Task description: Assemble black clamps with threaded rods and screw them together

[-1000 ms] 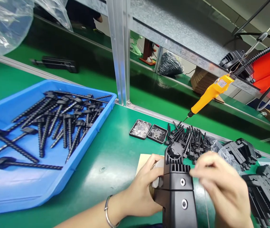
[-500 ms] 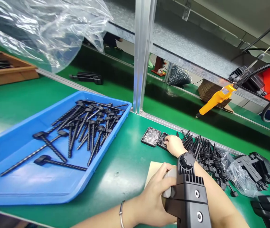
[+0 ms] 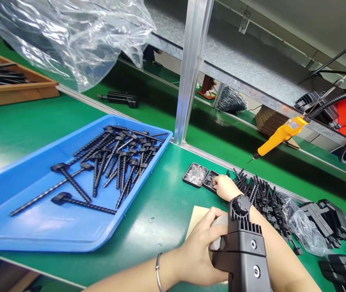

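My left hand (image 3: 199,252) is closed round a black plastic housing (image 3: 248,253) with a ribbed upper part, two visible screws and a round knob on top. A smooth grey piece (image 3: 220,233) of it shows by my thumb and fingers. My right hand (image 3: 226,187) reaches past the housing into a small black tray (image 3: 207,185) of small dark parts. Its fingers are bent together down in the tray, and their tips are hidden. Beside that tray stands another one (image 3: 186,180), filled with small shiny metal pieces.
A blue tray (image 3: 51,245) with long black spiral rods (image 3: 107,162) stands at left. More rods (image 3: 261,194), a clear plastic bag (image 3: 308,233) and black plastic parts (image 3: 321,217) lie at right. A yellow electric screwdriver (image 3: 282,136) hangs near a metal post (image 3: 188,77). Cardboard (image 3: 192,217) lies beneath my left hand.
The view has shifted slightly, so the blue tray appears a little higher and further right. My left hand keeps its hold on the housing, and my right hand stays at the small tray.
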A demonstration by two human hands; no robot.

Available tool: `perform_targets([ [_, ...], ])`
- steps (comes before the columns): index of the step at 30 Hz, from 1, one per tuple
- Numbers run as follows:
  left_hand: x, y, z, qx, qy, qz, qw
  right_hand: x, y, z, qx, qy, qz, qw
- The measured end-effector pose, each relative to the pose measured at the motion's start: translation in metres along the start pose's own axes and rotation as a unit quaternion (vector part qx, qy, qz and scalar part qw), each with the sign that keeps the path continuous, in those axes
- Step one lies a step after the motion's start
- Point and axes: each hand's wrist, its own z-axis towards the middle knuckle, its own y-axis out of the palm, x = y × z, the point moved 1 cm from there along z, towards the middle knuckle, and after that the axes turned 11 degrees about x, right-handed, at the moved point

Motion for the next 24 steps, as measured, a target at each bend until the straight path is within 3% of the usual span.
perform_targets([
  [16,0.006,0.001,0.006,0.0,0.018,-0.006,1.0,0.009,0.005,0.009,0.01,-0.069,0.066,0.995],
  [21,0.004,0.001,0.005,0.002,0.026,0.022,0.999,0.011,0.007,0.015,0.071,-0.052,0.132,0.987],
  [24,0.002,0.001,0.003,0.01,0.035,0.033,0.999,0.015,-0.012,0.001,0.146,-0.038,0.206,0.967],
])
